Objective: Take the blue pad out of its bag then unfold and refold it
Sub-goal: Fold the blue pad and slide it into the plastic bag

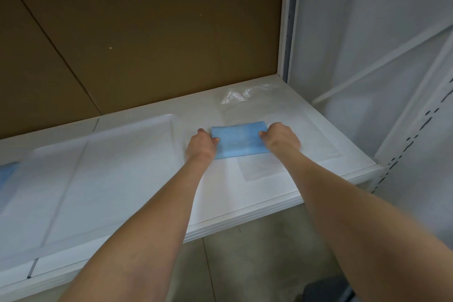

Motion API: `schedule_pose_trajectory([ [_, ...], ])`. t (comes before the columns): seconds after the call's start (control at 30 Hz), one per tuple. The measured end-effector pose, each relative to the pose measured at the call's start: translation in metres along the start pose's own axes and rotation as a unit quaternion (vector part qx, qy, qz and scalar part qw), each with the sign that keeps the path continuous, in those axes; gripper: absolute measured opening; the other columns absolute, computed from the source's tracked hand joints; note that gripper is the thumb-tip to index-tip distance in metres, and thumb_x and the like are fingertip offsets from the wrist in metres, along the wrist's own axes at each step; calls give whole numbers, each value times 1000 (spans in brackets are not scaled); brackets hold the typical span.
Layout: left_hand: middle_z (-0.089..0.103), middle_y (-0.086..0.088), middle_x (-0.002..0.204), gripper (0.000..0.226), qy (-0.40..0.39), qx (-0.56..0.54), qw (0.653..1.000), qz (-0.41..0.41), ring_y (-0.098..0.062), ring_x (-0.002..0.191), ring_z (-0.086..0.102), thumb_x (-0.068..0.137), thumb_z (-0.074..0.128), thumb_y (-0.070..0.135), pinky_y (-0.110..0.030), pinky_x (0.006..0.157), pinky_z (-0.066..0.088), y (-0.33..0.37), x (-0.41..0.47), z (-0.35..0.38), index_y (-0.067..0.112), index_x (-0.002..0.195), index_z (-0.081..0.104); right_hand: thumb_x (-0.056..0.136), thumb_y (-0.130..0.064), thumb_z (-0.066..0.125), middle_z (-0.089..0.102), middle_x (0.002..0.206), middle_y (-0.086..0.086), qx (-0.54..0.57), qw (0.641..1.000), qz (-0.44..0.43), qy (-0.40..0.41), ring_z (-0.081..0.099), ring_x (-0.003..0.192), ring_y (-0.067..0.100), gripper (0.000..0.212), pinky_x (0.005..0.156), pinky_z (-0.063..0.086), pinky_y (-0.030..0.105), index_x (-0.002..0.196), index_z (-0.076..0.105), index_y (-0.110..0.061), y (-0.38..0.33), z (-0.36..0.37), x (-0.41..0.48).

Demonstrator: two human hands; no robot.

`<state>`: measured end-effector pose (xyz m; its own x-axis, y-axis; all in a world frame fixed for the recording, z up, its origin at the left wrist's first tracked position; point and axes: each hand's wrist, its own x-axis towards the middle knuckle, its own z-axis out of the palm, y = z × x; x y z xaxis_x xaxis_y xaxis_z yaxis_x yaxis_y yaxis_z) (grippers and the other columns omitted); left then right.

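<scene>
The blue pad (239, 140) lies folded into a small rectangle on the white shelf (245, 198). My left hand (201, 146) grips its left edge, thumb on top. At the pad's right edge my right hand (282, 140) grips it the same way, thumb on the blue surface. A clear plastic bag (242, 98) lies flat and crumpled just behind the pad, near the back wall. A second clear flat bag (259, 169) lies in front of the pad, between my forearms.
A brown board (147, 32) backs the shelf. A white upright post (289, 19) and white side panel (367, 32) close the right end. A large flat white sheet (98, 167) covers the shelf's left part, with a bit of blue (7, 174) at the far left edge.
</scene>
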<state>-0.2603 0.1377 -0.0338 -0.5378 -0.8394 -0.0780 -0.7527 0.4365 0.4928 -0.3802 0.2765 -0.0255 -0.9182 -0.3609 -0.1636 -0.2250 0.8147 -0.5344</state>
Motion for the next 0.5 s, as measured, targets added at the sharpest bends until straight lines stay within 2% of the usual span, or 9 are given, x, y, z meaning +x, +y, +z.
schedule_pose_trajectory([
  [0.17, 59, -19, 120, 36, 16, 37, 999, 33, -36, 109, 58, 96, 50, 31, -38, 85, 46, 1, 0, -1, 6, 122, 47, 95, -37, 50, 61, 112, 9, 9, 1000, -2, 11, 58, 103, 29, 31, 75, 40, 30, 110, 60, -12, -3, 0, 1],
  [0.33, 52, -15, 125, 39, -11, 124, 992, 24, -34, 114, 55, 97, 47, 32, -37, 85, 44, 8, 1, 1, 7, 126, 40, 96, -28, 51, 57, 119, 9, -29, 999, -11, 19, 57, 109, 29, 29, 79, 43, 32, 118, 55, -11, -5, 2, 0],
  [0.43, 45, -15, 129, 44, 3, 100, 995, 22, -32, 118, 50, 95, 52, 27, -39, 90, 45, 14, 4, 2, 6, 130, 37, 93, -22, 56, 51, 125, 11, -35, 999, -23, 31, 54, 113, 30, 35, 85, 44, 34, 125, 48, -10, -8, 0, 1],
  [0.5, 48, -16, 129, 44, 6, 42, 999, 10, -33, 118, 51, 94, 53, 24, -38, 91, 45, 19, 7, 1, 4, 130, 38, 91, -21, 59, 53, 120, 11, -18, 999, -21, 26, 56, 106, 30, 31, 80, 44, 33, 118, 51, -9, -9, -3, 3],
])
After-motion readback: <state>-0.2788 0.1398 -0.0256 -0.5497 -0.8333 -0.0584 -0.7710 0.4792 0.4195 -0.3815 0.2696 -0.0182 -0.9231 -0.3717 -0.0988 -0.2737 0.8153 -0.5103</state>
